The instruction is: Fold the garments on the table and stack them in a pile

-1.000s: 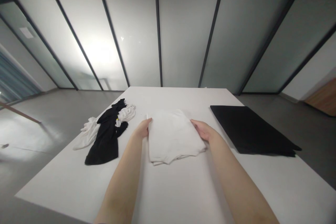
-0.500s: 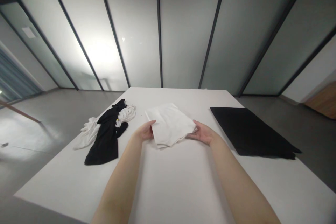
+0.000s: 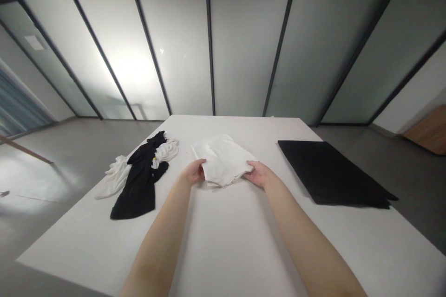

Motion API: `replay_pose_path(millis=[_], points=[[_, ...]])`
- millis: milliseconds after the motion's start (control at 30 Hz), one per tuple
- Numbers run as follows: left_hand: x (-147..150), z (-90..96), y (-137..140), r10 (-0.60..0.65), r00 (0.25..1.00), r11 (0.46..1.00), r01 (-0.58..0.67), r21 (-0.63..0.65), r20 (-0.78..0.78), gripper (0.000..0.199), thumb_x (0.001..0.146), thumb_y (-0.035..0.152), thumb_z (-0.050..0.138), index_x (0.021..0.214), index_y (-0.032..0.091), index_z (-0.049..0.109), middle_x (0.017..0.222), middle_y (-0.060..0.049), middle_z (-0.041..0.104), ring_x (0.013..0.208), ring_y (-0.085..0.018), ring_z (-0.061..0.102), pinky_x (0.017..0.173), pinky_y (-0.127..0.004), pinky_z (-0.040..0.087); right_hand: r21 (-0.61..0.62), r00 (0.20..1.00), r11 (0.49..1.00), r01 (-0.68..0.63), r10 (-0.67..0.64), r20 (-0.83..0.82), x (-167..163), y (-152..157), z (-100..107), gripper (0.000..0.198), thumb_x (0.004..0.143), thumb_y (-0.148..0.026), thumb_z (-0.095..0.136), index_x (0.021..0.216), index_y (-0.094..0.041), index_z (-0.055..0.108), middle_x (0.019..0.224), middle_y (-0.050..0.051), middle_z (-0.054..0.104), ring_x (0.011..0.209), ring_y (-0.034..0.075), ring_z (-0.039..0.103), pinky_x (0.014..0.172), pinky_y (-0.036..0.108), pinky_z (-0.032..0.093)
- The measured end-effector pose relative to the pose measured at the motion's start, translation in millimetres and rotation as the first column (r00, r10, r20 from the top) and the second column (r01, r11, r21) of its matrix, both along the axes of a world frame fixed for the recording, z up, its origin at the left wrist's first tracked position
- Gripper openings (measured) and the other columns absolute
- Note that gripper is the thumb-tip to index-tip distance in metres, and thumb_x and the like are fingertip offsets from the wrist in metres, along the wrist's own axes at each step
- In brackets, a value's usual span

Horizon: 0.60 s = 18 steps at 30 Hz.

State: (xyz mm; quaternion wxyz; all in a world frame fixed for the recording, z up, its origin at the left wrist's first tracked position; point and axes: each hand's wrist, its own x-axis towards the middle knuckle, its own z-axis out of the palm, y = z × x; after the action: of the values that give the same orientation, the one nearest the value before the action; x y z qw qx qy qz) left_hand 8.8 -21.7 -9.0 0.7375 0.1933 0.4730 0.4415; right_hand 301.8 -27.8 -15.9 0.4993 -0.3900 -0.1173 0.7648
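A folded white cloth [image 3: 225,160], perhaps a garment, is between my two hands over the middle of the table. My left hand [image 3: 194,171] grips its left edge, thumb on top and fingers underneath. At the cloth's near right corner, my right hand [image 3: 258,174] pinches the layered edge the same way. The near edge of the cloth shows several layers and looks slightly raised. The fingers under the cloth are partly hidden on both sides.
On the white table [image 3: 223,236], a crumpled black garment [image 3: 139,185] lies at the left with white garments [image 3: 113,178] beside it. Flat black folded fabric or a board [image 3: 334,174] lies at the right. A frosted glass partition [image 3: 240,41] stands behind the table.
My right hand has moved left, toward my left hand, with its corner of the white cloth. The cloth's near edge has shifted slightly away from me. My left hand has barely moved.
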Motion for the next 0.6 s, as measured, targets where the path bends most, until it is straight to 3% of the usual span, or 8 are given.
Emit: replay_pose_path(millis=[100, 233, 433, 600], points=[[6, -3.2, 1, 0.019, 0.998, 1.0, -0.018, 0.015, -0.053, 0.028, 0.091, 0.006, 0.059, 0.118, 0.011, 0.064, 0.094, -0.013, 0.079, 0.081, -0.025, 0.079, 0.073, -0.033, 0.066, 0.114, 0.995, 0.993, 0.029, -0.018, -0.097, -1, -3, 5, 0.039, 0.099, -0.02, 0.048, 0.136, -0.023, 0.061, 0.111, 0.008, 0.08, 0.096, 0.024, 0.077, 0.092, 0.049, 0.063], [16, -6.6, 4, 0.068, 0.993, 0.997, -0.063, 0.053, -0.097, 0.032, 0.09, 0.003, 0.06, 0.121, 0.01, 0.063, 0.096, -0.013, 0.079, 0.079, -0.024, 0.079, 0.071, -0.033, 0.067, 0.232, 0.972, 0.972, -0.042, 0.094, -0.216, -15, -7, 6, 0.044, 0.104, -0.046, 0.048, 0.135, -0.019, 0.064, 0.126, 0.012, 0.077, 0.117, 0.03, 0.072, 0.099, 0.054, 0.06], [16, -5.4, 4, 0.1, 0.984, 0.987, -0.08, 0.136, -0.145, 0.038, 0.084, 0.0, 0.066, 0.12, 0.013, 0.067, 0.094, -0.012, 0.08, 0.082, -0.024, 0.079, 0.072, -0.029, 0.066, 0.142, 0.981, 0.984, 0.106, -0.08, -0.175, -53, -5, -18, 0.032, 0.099, -0.022, 0.062, 0.131, -0.02, 0.065, 0.115, 0.007, 0.08, 0.102, 0.02, 0.077, 0.099, 0.035, 0.062], [1, -0.3, -5, -0.006, 0.983, 0.994, 0.025, 0.103, -0.185, 0.04, 0.078, -0.006, 0.066, 0.113, 0.013, 0.068, 0.09, -0.012, 0.079, 0.08, -0.025, 0.079, 0.067, -0.03, 0.065, 0.247, 0.98, 0.965, 0.09, -0.041, -0.197, -72, 0, -30, 0.04, 0.097, -0.022, 0.057, 0.137, -0.023, 0.062, 0.119, 0.007, 0.08, 0.108, 0.024, 0.076, 0.104, 0.048, 0.06]])
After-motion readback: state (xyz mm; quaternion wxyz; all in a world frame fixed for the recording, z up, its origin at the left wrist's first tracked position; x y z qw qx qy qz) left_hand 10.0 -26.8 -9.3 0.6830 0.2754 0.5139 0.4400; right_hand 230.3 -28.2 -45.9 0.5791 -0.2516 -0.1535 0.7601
